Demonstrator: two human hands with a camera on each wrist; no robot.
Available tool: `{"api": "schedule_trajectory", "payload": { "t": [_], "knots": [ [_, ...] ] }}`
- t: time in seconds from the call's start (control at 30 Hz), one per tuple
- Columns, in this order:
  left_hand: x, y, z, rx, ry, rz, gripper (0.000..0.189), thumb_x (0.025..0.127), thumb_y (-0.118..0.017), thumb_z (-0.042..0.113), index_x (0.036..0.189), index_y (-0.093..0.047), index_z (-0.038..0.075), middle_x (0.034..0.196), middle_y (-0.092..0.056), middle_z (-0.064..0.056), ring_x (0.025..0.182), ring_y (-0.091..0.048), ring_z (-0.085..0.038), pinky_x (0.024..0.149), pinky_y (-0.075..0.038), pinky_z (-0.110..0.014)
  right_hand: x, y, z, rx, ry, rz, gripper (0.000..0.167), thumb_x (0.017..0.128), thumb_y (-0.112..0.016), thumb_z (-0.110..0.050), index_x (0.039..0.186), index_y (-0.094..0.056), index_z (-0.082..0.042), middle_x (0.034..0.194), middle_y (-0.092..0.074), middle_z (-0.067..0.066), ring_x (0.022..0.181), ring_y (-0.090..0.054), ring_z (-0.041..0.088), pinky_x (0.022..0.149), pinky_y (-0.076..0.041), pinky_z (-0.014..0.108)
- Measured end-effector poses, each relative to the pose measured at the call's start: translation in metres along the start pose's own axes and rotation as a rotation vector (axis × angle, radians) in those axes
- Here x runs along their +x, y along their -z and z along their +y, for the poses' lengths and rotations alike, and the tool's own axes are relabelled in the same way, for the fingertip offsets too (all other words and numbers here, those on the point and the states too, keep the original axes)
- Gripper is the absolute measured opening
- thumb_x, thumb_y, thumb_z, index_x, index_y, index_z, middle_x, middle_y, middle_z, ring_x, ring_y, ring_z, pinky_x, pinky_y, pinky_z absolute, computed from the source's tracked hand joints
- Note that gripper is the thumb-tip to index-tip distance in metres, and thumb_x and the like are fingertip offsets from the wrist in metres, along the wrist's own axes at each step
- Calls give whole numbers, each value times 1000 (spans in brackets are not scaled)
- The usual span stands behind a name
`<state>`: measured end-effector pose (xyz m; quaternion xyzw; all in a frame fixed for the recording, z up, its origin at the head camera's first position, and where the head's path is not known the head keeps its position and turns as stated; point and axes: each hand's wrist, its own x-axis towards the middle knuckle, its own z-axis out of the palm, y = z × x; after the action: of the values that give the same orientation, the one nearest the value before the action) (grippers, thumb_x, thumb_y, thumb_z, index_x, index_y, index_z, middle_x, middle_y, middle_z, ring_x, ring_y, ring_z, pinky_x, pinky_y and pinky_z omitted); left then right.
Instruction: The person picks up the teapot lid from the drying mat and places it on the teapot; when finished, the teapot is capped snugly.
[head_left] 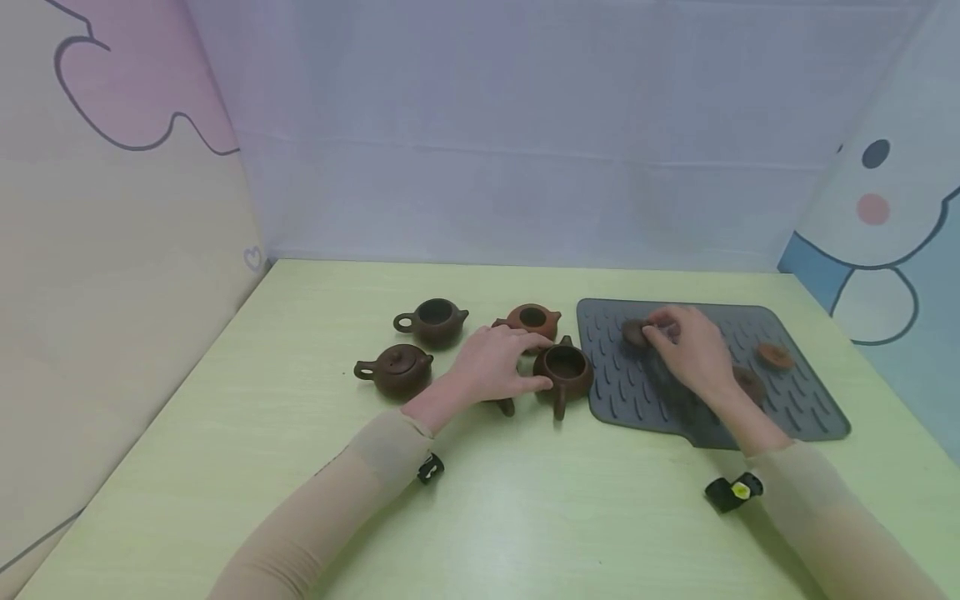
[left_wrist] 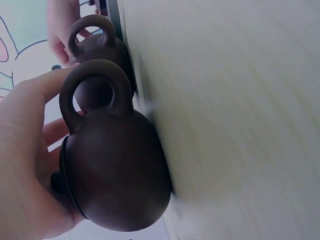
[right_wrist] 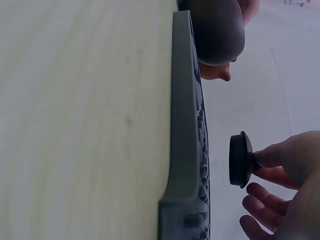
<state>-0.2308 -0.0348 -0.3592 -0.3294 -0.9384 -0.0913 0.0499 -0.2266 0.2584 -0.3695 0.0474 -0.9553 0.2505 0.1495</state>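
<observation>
My right hand (head_left: 693,346) pinches a dark round teapot lid (right_wrist: 240,160) by its knob, holding it above the grey mat (head_left: 611,404). My left hand (head_left: 491,362) reaches over a lidded brown teapot (left_wrist: 120,170), which it partly hides in the head view. Its thumb and forefinger extend, spread, to the near side of a lidless dark teapot (head_left: 573,387) beside the mat; whether both touch it is hard to tell. That pot's handle points toward me. Behind the left hand stands a reddish lidless teapot (head_left: 543,327).
Left of my left hand stand a lidless dark teapot (head_left: 442,329) and a lidded brown teapot (head_left: 397,375). On the ridged mat lie a reddish lid (head_left: 775,357) and a darker lid (head_left: 750,385), partly behind my right forearm. A pale cloth wall (head_left: 517,208) closes the table's far edge.
</observation>
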Motion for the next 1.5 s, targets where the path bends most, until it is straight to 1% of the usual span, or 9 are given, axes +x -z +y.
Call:
{"api": "schedule_trajectory", "payload": {
  "t": [0.2,0.4,0.57,0.67,0.87,1.0,1.27,1.5],
  "knots": [
    [1,-1,-1,-14,7,-6,57,83,-70,59,132,-63,31,118,-73,5,94,-68,-14,77,-52,-35,-4,-2,-8,66,54,86,26,99,-60,-24,112,-66,-3,113,-63,21,100,-61,39,83,-48,57],
    [2,-3,-3,-7,10,-6,57,82,-70,61,131,-63,33,108,-75,6,85,-66,-11,71,-50,-32,-7,-7,-16,150,98,133,23,97,-63,-23,110,-67,-5,110,-65,17,96,-60,33,84,-47,52],
    [3,-3,-4,-20,14,-11,57,81,-71,62,130,-63,34,103,-75,8,86,-66,-10,68,-49,-30,-11,-8,-24,221,129,161,20,95,-66,-22,107,-69,-6,108,-67,15,95,-60,30,85,-46,51],
    [3,-2,-5,-37,19,-22,57,80,-71,63,130,-64,35,105,-74,9,89,-66,-10,70,-50,-30,-13,-10,-30,247,147,173,19,94,-67,-21,106,-69,-6,106,-67,14,95,-60,28,84,-46,50],
    [3,2,-6,-116,41,-42,56,79,-74,60,128,-65,34,110,-72,10,94,-65,-10,76,-51,-31,-16,-16,-41,278,161,166,17,93,-69,-21,104,-71,-8,103,-68,11,92,-60,25,85,-46,45],
    [4,4,-6,-158,59,-55,56,78,-76,59,127,-66,33,111,-71,9,95,-65,-10,77,-51,-32,-18,-19,-47,281,164,147,17,93,-69,-22,105,-71,-10,102,-68,8,93,-60,24,85,-48,45],
    [6,1,-7,-183,80,-72,55,78,-76,59,126,-65,35,110,-71,9,98,-65,-11,78,-52,-32,-22,-23,-56,311,188,115,15,91,-71,-17,104,-71,-9,100,-67,8,91,-61,23,84,-49,45],
    [6,1,-8,-195,91,-92,57,78,-76,59,128,-64,33,110,-72,8,99,-66,-12,81,-52,-33,-25,-28,-65,327,225,73,13,91,-71,-18,103,-71,-11,98,-67,6,91,-61,23,85,-51,47]
  ]
}}
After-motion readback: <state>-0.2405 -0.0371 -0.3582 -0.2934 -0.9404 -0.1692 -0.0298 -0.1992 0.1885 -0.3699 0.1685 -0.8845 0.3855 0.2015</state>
